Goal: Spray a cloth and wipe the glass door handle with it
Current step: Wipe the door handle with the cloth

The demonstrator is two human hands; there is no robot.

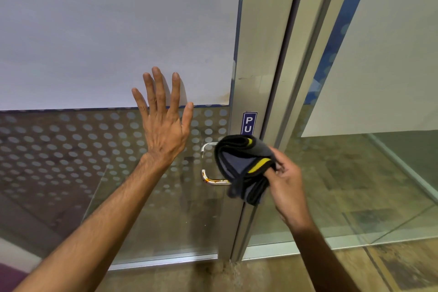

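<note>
Here the right hand grips a folded cloth against the handle; left of the handle, the left hand lies spread, flat on the door.

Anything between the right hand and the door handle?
Yes: the folded cloth, held in the right hand, covers the door handle on its right side, in the head view.

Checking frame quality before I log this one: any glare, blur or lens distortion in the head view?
Head view: wide-angle bending curves the door frame; warm glare on the handle; the cloth in the right hand is slightly motion-soft; the left hand is sharp, casting a soft shadow.
</note>
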